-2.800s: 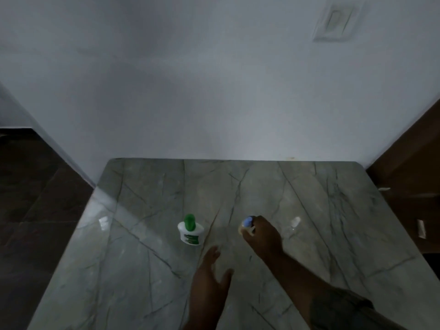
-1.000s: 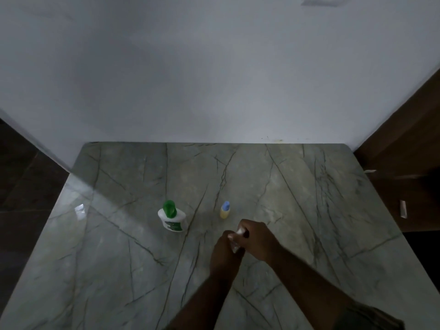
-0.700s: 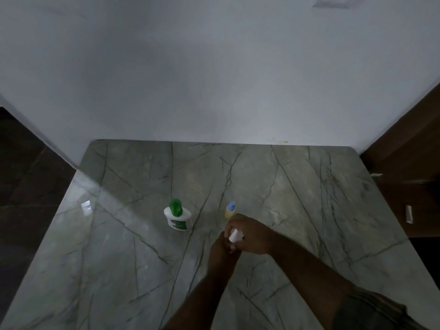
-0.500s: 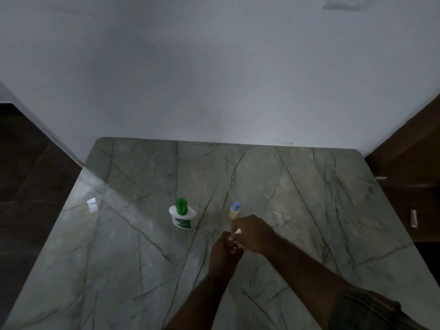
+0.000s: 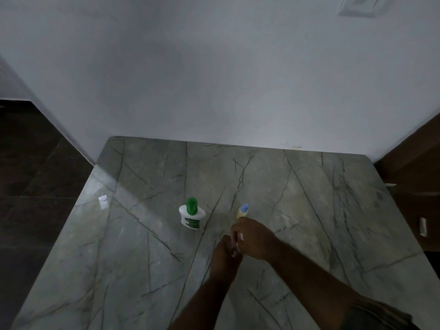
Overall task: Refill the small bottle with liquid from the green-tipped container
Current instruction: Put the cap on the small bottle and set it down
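Both hands meet low in the middle of the frame, over the grey veined stone surface (image 5: 333, 222). The left hand (image 5: 223, 252) has its fingers wrapped round the lower part of the small bottle (image 5: 235, 250), of which only a pale glint shows between the two fists. The right hand (image 5: 253, 238) comes in from the lower right with its fingers pinched on the bottle's whitish top. The light is too dim to tell whether that top is on or off. The green-tipped container (image 5: 191, 216) stands upright on the surface, up and to the left of the hands and well apart from them, its white body carrying a green label. A blue-capped yellowish bottle (image 5: 242, 210) stands upright just above the right hand's knuckles. A grey sleeve (image 5: 381, 315) shows at the lower right corner. A white wall (image 5: 214, 79) rises behind the surface, with a switch plate (image 5: 357, 5) at the upper right and dark floor (image 5: 35, 175) on the left.
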A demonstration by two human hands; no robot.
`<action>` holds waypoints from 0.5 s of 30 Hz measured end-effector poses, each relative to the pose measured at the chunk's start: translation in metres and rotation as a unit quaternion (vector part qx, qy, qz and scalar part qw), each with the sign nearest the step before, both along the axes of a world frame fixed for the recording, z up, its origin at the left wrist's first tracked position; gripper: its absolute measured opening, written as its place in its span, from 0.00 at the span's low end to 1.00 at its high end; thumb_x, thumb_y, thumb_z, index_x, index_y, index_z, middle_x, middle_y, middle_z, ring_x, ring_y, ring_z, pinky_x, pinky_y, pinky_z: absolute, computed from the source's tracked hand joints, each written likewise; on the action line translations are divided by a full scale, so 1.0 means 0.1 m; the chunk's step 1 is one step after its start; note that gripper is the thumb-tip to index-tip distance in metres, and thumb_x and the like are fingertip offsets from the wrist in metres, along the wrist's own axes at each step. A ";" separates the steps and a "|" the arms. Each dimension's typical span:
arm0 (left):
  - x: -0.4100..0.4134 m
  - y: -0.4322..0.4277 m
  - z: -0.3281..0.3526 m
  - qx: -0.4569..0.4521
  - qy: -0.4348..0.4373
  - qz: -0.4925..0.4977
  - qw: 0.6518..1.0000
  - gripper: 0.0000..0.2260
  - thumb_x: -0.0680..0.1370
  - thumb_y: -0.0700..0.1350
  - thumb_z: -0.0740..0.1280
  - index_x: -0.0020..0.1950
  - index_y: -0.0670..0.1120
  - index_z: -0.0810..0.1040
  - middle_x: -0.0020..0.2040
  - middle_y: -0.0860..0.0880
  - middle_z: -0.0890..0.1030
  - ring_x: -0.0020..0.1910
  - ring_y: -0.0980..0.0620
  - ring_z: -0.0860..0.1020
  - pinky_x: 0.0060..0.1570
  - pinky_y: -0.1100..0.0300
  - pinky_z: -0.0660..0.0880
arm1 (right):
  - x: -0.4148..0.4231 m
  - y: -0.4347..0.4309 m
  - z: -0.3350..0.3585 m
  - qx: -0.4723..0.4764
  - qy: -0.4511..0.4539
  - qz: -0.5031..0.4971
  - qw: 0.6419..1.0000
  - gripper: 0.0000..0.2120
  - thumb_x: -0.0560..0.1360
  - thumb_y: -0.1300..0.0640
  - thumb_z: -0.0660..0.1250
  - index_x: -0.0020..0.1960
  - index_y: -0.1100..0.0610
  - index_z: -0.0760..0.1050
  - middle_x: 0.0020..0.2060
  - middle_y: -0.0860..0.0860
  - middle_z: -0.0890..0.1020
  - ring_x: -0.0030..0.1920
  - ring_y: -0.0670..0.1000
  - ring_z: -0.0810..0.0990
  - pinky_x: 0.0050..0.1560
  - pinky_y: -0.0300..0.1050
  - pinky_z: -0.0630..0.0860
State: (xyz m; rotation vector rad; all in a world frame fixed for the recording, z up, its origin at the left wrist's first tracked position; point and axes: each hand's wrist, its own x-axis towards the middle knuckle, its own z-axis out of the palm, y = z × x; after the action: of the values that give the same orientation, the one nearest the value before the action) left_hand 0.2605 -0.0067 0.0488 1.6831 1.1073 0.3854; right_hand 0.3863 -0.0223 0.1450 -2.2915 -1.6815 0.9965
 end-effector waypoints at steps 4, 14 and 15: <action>0.03 0.02 0.07 0.022 0.004 -0.002 1.000 0.10 0.75 0.41 0.73 0.53 0.50 0.78 0.45 0.59 0.79 0.42 0.67 0.78 0.41 0.74 0.72 | -0.04 -0.07 -0.01 0.035 0.011 -0.085 0.996 0.23 0.72 0.42 0.69 0.64 0.50 0.73 0.57 0.48 0.77 0.57 0.50 0.77 0.52 0.43 0.72; -0.01 0.02 0.04 0.003 0.037 0.005 0.999 0.10 0.73 0.42 0.73 0.47 0.53 0.75 0.43 0.57 0.79 0.42 0.63 0.76 0.39 0.75 0.70 | 0.49 -0.19 0.23 0.094 0.079 -0.093 0.988 0.05 0.71 0.52 0.71 0.45 0.50 0.77 0.40 0.49 0.83 0.40 0.46 0.81 0.40 0.44 0.79; -0.01 0.02 0.05 0.002 0.031 0.018 0.999 0.13 0.72 0.41 0.73 0.46 0.56 0.74 0.42 0.58 0.78 0.42 0.65 0.76 0.38 0.76 0.70 | 0.58 -0.26 0.22 0.097 0.139 -0.149 0.974 0.05 0.71 0.52 0.72 0.44 0.50 0.77 0.38 0.50 0.83 0.37 0.46 0.82 0.35 0.41 0.78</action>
State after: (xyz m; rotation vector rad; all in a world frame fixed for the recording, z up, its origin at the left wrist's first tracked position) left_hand 0.2597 -0.0049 0.0534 1.6904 1.1846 0.3600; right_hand 0.4439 -0.0484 0.1672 -2.0851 -1.2230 0.9826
